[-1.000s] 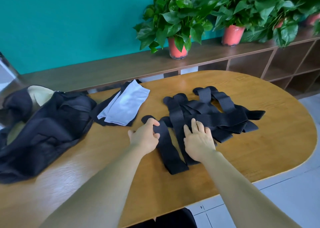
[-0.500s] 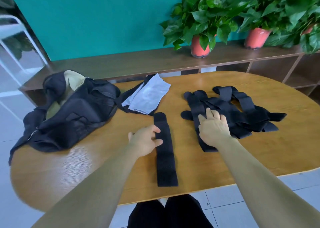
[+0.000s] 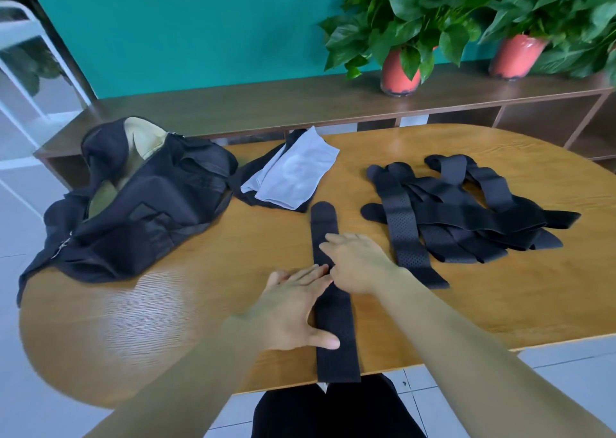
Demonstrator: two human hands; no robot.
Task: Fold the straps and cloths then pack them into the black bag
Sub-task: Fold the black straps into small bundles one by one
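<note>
One black strap (image 3: 336, 331) lies straight on the wooden table (image 3: 500, 304), running from the front edge toward the cloths. My left hand (image 3: 293, 307) lies flat with straight fingers on the strap's left side, thumb on its near part. My right hand (image 3: 356, 261) rests on the strap's middle, fingers loosely bent. A pile of several black straps (image 3: 460, 214) sits to the right. Folded grey and black cloths (image 3: 293, 174) lie behind the strap. The open black bag (image 3: 133, 201) slumps at the table's left end.
A low wooden shelf (image 3: 300, 104) runs behind the table against a teal wall, with potted plants (image 3: 400, 31) in red pots on it. A white frame (image 3: 20, 54) stands at far left. My dark trousers show below the table's front edge.
The single strap has been pulled out of the pile and laid straight before me. My right hand left the pile and came onto this strap; my left hand flattened beside it.
</note>
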